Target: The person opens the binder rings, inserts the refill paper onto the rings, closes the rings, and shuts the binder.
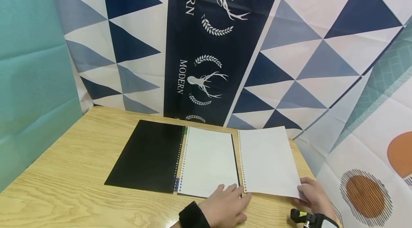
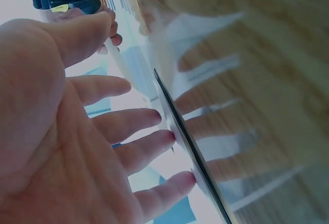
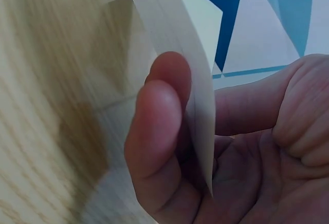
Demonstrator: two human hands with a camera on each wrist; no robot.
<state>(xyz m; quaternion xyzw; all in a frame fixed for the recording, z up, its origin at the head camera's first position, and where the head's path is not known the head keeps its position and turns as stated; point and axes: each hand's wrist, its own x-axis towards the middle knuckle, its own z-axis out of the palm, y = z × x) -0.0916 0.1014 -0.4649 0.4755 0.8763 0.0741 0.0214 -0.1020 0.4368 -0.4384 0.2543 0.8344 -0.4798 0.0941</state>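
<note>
A stack of white punched paper (image 1: 209,160) lies between a black punched cover (image 1: 148,156) on the left and a white punched sheet (image 1: 267,163) on the right. My left hand (image 1: 225,204), fingers spread, rests its fingertips at the stack's lower right corner; in the left wrist view the fingertips touch the stack's edge (image 2: 190,147). With thumb and fingers my right hand (image 1: 313,197) pinches the sheet's lower right corner. The right wrist view shows the sheet (image 3: 198,70) between the thumb and curled fingers (image 3: 159,126).
The wooden table (image 1: 70,170) extends left of the cover and in front of the paper. Behind it hangs a patterned cloth (image 1: 135,42), with a teal cloth (image 1: 32,70) at the left. Blue and green pieces show beside the stack's punched edge.
</note>
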